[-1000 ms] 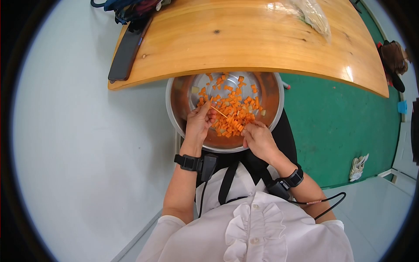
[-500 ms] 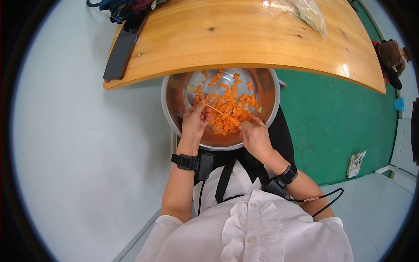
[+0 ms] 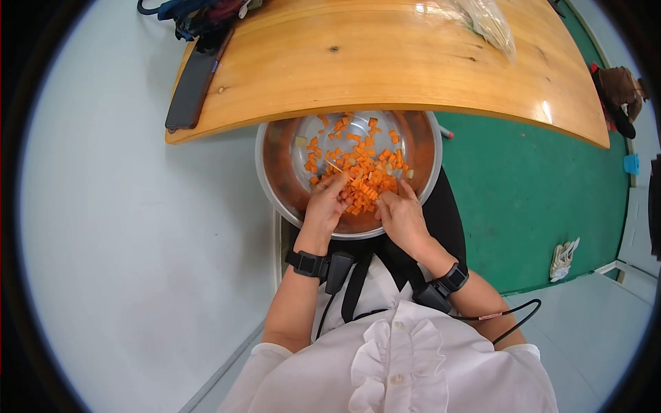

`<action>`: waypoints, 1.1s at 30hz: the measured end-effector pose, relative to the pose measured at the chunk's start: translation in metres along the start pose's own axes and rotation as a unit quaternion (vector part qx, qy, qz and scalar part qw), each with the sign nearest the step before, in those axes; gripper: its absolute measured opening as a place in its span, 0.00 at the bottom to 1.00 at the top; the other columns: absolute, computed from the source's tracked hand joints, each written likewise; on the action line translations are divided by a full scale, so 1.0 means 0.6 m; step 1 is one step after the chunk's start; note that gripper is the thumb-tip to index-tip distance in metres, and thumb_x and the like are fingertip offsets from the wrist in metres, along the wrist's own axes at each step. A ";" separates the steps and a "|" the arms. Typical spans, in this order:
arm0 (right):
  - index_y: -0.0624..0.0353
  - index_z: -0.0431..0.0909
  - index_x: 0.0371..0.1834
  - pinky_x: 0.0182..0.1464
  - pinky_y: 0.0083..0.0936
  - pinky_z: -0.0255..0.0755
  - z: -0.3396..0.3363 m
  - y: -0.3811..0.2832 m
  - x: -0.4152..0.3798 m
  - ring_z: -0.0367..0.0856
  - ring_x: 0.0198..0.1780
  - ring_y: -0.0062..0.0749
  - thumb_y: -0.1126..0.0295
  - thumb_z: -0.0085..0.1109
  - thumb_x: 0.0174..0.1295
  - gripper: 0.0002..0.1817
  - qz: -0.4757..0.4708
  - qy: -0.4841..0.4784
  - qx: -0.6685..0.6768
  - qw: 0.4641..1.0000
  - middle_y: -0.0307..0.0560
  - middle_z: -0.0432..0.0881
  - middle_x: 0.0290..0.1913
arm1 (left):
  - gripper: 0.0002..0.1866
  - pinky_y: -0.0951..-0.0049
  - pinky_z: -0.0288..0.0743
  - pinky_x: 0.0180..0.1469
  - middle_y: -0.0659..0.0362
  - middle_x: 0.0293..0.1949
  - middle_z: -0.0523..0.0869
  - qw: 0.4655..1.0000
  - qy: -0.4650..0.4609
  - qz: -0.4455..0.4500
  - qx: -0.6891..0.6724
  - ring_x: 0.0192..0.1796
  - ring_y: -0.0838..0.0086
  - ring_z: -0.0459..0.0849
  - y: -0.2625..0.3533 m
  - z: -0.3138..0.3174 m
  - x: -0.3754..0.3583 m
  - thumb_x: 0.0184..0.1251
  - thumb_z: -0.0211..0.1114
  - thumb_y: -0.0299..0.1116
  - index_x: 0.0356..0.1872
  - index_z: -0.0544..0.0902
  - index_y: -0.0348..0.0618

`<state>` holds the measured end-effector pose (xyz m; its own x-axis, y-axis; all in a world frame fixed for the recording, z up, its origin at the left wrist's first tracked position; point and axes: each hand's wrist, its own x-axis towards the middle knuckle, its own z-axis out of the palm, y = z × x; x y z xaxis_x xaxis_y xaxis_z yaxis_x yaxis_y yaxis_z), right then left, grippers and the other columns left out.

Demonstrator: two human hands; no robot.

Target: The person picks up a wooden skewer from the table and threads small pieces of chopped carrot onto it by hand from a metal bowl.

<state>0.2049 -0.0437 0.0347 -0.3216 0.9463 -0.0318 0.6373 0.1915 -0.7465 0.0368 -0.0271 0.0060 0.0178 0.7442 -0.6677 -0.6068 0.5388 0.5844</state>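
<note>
A large steel bowl (image 3: 436, 148) rests on my lap, partly under the table edge. Diced carrot (image 3: 361, 162) is heaped toward its near side, with a few pale yellowish cubes (image 3: 301, 141) among the orange ones. My left hand (image 3: 326, 205) pinches a thin wooden stick (image 3: 333, 166) over the heap; one end sticks out past the fingertips toward the far left. Close beside it, my right hand (image 3: 403, 217) has thumb and fingers pressed together at the carrot pieces. What lies between those fingers is hidden.
The wooden table (image 3: 385, 76) curves just beyond the bowl. On its left end lies a dark phone (image 3: 191, 93), with a bag (image 3: 200, 14) behind it and a clear plastic bag (image 3: 487, 24) farther right. White wall stands at left. Shoes (image 3: 563, 260) sit on the green floor.
My left hand has shifted right and nearer to me, closer to the right hand, its grip now lower along the stick. My right hand has barely moved.
</note>
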 end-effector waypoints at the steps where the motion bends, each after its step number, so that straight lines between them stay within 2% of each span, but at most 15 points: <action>1: 0.61 0.72 0.23 0.65 0.40 0.53 0.000 0.000 -0.001 0.79 0.24 0.41 0.76 0.48 0.56 0.06 -0.002 -0.001 -0.005 1.000 0.46 0.76 0.15 | 0.06 0.83 0.66 0.27 0.69 0.21 0.71 1.000 -0.004 -0.004 0.008 0.23 0.84 0.68 -0.003 0.002 -0.002 0.59 0.66 0.35 0.30 0.80 0.46; 8: 0.61 0.71 0.21 0.66 0.40 0.55 -0.004 -0.002 -0.001 0.78 0.25 0.43 0.75 0.47 0.59 0.09 0.008 -0.001 0.004 1.000 0.44 0.76 0.15 | 0.06 0.82 0.65 0.27 0.68 0.22 0.73 1.000 -0.008 -0.028 -0.012 0.23 0.85 0.68 0.000 0.006 -0.006 0.61 0.64 0.34 0.33 0.81 0.45; 10: 0.62 0.71 0.22 0.59 0.38 0.63 -0.001 0.005 0.000 0.78 0.25 0.44 0.75 0.47 0.59 0.08 -0.007 0.017 -0.027 0.999 0.46 0.76 0.16 | 0.07 0.82 0.65 0.27 0.68 0.22 0.73 0.999 -0.005 -0.028 -0.044 0.23 0.85 0.68 0.005 0.006 -0.007 0.61 0.64 0.34 0.37 0.81 0.44; 13: 0.63 0.72 0.25 0.45 0.35 0.72 -0.003 0.008 0.000 0.78 0.25 0.45 0.75 0.47 0.61 0.07 0.025 0.051 0.003 0.998 0.48 0.78 0.19 | 0.08 0.79 0.68 0.27 0.66 0.23 0.76 0.992 0.043 0.108 0.054 0.23 0.81 0.71 0.016 -0.011 0.000 0.62 0.61 0.31 0.39 0.82 0.39; 14: 0.64 0.72 0.26 0.39 0.34 0.74 -0.004 0.007 0.000 0.78 0.25 0.45 0.75 0.47 0.61 0.07 0.044 0.062 0.026 0.997 0.49 0.78 0.20 | 0.08 0.78 0.69 0.28 0.64 0.24 0.77 0.967 0.068 0.185 0.163 0.24 0.79 0.73 0.016 -0.018 0.008 0.61 0.61 0.30 0.38 0.82 0.38; 16: 0.65 0.72 0.28 0.32 0.31 0.71 -0.016 0.000 0.004 0.79 0.26 0.43 0.74 0.47 0.62 0.07 0.067 0.067 0.077 0.993 0.49 0.79 0.21 | 0.08 0.75 0.71 0.30 0.60 0.24 0.79 0.862 0.117 0.326 0.370 0.25 0.74 0.76 0.021 -0.030 0.019 0.60 0.61 0.27 0.38 0.82 0.36; 17: 0.65 0.72 0.29 0.28 0.30 0.70 -0.020 -0.004 0.006 0.79 0.26 0.42 0.74 0.47 0.63 0.07 0.078 0.070 0.103 0.989 0.49 0.79 0.22 | 0.08 0.70 0.74 0.36 0.53 0.27 0.80 0.794 0.109 0.365 0.473 0.32 0.64 0.81 0.027 -0.033 0.014 0.55 0.59 0.24 0.35 0.82 0.37; 20: 0.66 0.72 0.30 0.29 0.26 0.71 -0.024 -0.006 0.007 0.79 0.25 0.36 0.73 0.47 0.64 0.08 0.087 0.073 0.140 0.984 0.48 0.79 0.21 | 0.09 0.64 0.74 0.40 0.49 0.31 0.80 0.687 0.028 0.337 0.644 0.37 0.57 0.80 0.034 -0.029 0.005 0.51 0.59 0.22 0.34 0.82 0.40; 21: 0.66 0.72 0.31 0.30 0.26 0.71 -0.027 -0.007 0.009 0.79 0.25 0.35 0.74 0.47 0.64 0.08 0.089 0.071 0.143 0.983 0.47 0.79 0.21 | 0.13 0.67 0.74 0.43 0.49 0.35 0.80 0.676 0.017 0.304 0.671 0.39 0.56 0.80 0.032 -0.021 0.002 0.48 0.61 0.21 0.38 0.82 0.40; 27: 0.66 0.72 0.31 0.30 0.24 0.71 -0.027 -0.002 0.009 0.79 0.24 0.33 0.74 0.46 0.64 0.07 0.088 0.065 0.153 0.982 0.46 0.78 0.21 | 0.11 0.64 0.73 0.43 0.49 0.37 0.78 0.611 0.072 0.288 0.734 0.42 0.54 0.78 0.003 0.007 0.003 0.48 0.64 0.24 0.36 0.82 0.40; 30: 0.66 0.72 0.31 0.30 0.24 0.71 -0.029 0.000 0.009 0.79 0.25 0.33 0.74 0.47 0.64 0.07 0.089 0.064 0.164 0.980 0.47 0.78 0.21 | 0.10 0.60 0.74 0.43 0.47 0.37 0.80 0.640 0.073 0.263 0.718 0.40 0.53 0.80 0.008 0.011 0.002 0.50 0.61 0.24 0.36 0.81 0.37; 33: 0.66 0.72 0.31 0.31 0.25 0.71 -0.034 -0.001 0.010 0.80 0.25 0.33 0.75 0.47 0.63 0.07 0.097 0.048 0.169 0.980 0.47 0.79 0.21 | 0.09 0.62 0.75 0.40 0.45 0.32 0.82 0.710 0.099 0.313 0.623 0.37 0.54 0.81 0.007 -0.012 0.016 0.52 0.61 0.25 0.35 0.81 0.36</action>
<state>0.2171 -0.0330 0.0487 -0.1400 0.9795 -0.1449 0.4065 -0.0766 -0.9104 0.0289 -0.0205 -0.0011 -0.1314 0.9883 -0.0777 0.7299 0.1495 0.6670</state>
